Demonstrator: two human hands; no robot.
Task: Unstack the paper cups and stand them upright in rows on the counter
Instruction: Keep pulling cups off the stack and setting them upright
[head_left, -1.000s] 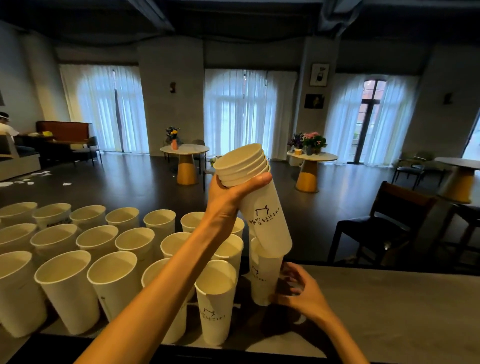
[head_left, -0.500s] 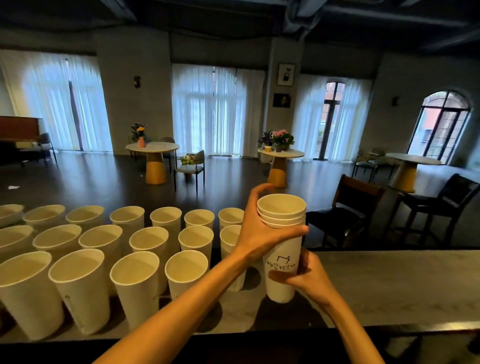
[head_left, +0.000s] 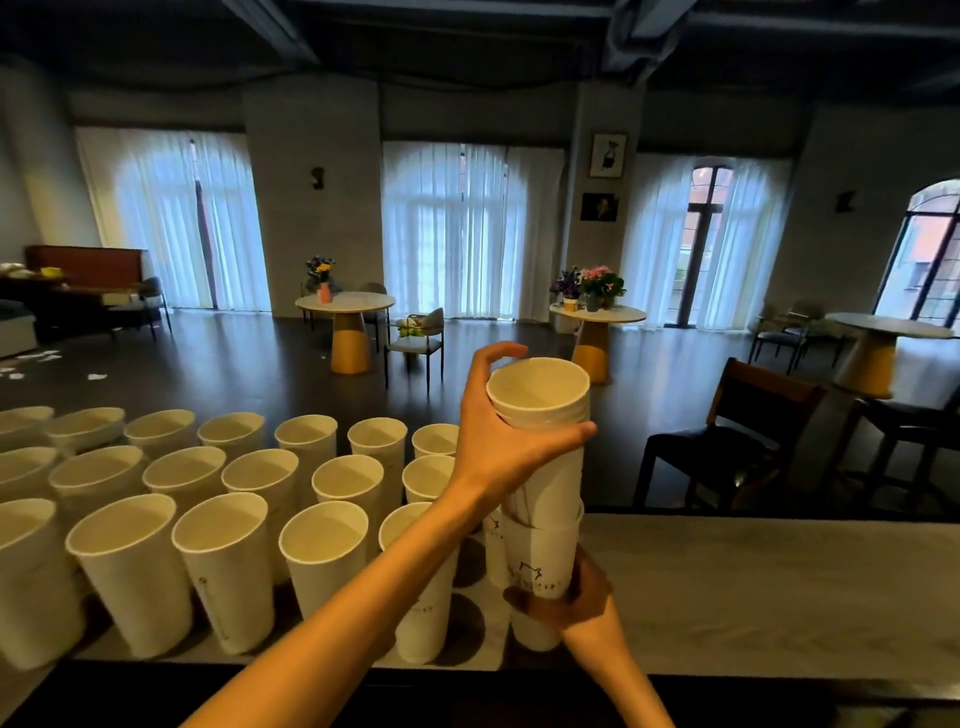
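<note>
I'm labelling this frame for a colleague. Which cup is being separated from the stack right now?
Find the counter, then the right end of the rows of standing cups. It is the bottom cup held by the right hand, the only one with other cups lifting out of it.

matt white paper cups (head_left: 322, 551) — smooth-walled; pale counter (head_left: 779, 587) with faint wood grain — dull sheen.

Dim room, backlit by the curtained windows (head_left: 444, 228); wide-angle bending at edges, slight softness throughout.
</note>
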